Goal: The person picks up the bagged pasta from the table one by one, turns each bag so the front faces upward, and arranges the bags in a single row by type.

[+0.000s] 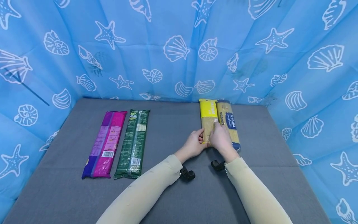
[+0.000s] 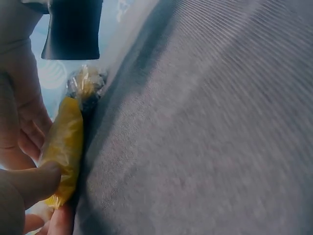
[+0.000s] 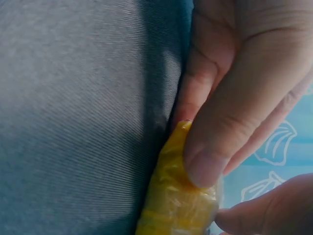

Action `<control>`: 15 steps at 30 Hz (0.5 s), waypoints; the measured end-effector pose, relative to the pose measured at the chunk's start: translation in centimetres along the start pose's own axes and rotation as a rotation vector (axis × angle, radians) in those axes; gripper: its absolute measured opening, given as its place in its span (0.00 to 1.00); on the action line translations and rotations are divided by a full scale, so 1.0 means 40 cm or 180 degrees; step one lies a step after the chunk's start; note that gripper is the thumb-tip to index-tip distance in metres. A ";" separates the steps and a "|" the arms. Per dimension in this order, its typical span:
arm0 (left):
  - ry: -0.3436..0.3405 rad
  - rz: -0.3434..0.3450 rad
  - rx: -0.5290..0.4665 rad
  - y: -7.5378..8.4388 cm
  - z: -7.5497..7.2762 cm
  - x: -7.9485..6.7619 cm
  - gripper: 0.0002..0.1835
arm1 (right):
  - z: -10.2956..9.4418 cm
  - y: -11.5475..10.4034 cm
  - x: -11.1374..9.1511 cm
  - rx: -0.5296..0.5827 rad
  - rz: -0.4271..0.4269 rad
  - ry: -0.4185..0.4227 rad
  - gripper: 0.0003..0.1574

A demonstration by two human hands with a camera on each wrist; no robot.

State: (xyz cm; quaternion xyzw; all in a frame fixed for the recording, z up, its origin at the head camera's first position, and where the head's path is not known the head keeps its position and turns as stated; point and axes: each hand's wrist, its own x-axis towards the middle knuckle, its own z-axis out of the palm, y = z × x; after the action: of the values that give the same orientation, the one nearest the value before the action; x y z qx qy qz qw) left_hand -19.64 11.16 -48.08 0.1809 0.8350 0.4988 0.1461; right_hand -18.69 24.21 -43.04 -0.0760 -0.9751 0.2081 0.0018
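Both hands clamped on the near end of the yellow pack, seen from the head and from each wrist. The yellow pack (image 1: 208,109) lies on the right half of the table (image 1: 173,124), its long side running from near to far, with a bright yellow panel at the far end and pale strands showing through the wrapper nearer the person. The left hand (image 1: 193,143) pinches the near left corner; in the left wrist view its thumb presses the wrapper and fingertips show below. The right hand (image 1: 222,138) grips the near right part, the thumb laid over the crumpled yellow end in the right wrist view. Whether this end is raised off the cloth cannot be told. Just to the right lies the blue pack (image 1: 230,121), lettered SPAGHETTI, partly hidden by the right hand. Well apart, on the left half, the green pack (image 1: 134,143) and the pink pack (image 1: 106,144) lie side by side with a narrow gap, their far ends leaning right; each bears a barcode toward its near end. Pale sleeves (image 1: 151,189) cover the forearms. A blue curtain (image 1: 156,53) with white shells and starfish surrounds the table's back and sides.
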 end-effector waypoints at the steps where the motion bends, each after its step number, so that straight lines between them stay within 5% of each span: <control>1: 0.0011 0.0011 0.0013 -0.002 -0.002 -0.001 0.40 | 0.000 -0.001 -0.002 0.0013 0.0005 0.0031 0.29; 8: -0.0186 -0.0060 -0.0230 -0.009 -0.042 -0.020 0.32 | 0.001 -0.010 -0.013 0.0245 -0.0071 0.0261 0.31; 15: -0.0139 -0.0111 -0.0107 -0.020 -0.146 -0.040 0.28 | 0.003 -0.048 -0.030 0.0874 -0.0394 0.0514 0.32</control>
State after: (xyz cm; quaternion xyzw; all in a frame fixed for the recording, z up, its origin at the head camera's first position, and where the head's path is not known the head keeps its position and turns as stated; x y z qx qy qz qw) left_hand -20.82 5.53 -46.01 0.1746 0.8261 0.5061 0.1759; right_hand -17.77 22.26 -42.35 -0.0313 -0.9370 0.3321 0.1033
